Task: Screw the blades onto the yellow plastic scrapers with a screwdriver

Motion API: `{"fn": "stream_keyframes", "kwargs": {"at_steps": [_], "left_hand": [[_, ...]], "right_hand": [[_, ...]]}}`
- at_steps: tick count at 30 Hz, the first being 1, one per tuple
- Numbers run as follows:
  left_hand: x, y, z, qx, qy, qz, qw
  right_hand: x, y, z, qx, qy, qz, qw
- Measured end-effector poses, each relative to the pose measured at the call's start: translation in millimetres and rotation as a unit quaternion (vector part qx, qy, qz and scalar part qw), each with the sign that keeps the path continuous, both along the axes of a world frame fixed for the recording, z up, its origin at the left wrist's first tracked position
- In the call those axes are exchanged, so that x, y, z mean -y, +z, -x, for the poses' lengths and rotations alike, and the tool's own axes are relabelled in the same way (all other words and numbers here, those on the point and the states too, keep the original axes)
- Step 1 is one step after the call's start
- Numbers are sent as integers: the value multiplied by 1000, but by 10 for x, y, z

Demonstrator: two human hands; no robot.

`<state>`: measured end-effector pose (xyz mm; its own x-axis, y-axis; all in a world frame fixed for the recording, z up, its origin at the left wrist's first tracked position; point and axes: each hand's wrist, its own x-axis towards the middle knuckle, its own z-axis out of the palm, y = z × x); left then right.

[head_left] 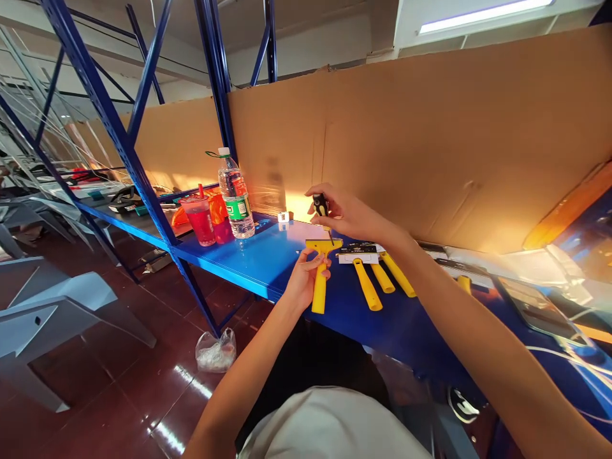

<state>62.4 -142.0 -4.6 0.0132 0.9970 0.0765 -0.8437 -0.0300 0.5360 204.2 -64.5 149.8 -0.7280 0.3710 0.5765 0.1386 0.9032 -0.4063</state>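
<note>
My left hand (306,275) is wrapped round the neck of a yellow-handled scraper (319,294), its wide head pointing away from me above the blue shelf. In my right hand (345,210) is a short black-and-yellow screwdriver (320,204), gripped by its handle from above. The screwdriver's shaft points down at the right part of the scraper's head; whether the tip sits in a screw is too small to tell. Several more yellow-handled scrapers (367,287) lie to the right, with black-and-white packaging (357,254) at their heads.
A large water bottle (238,201) and a red cup with a straw (199,220) stand on the left of the blue shelf (268,260). A small white object (284,217) lies near the cardboard wall (406,140). A blue upright post (138,185) rises at left.
</note>
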Motion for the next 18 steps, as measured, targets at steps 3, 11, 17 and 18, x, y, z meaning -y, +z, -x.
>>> {"fn": "stream_keyframes", "kwargs": {"at_steps": [3,11,17,18], "left_hand": [[-25,-63,-102,-13,-23,41,999],[-83,-68,-85,-19,-36,71,997],[-85,-36,-86,-45,-41,82,995],[-87,-31,-84,-47,-40,85,994]], "right_hand": [[-112,-320,-80,-51,6,79,996],[-30,-801,-291,-277,-70,129,950],[-91,-943,-346,-284,-98,97,949],[-108,-942,-356,-278,-90,96,952]]}}
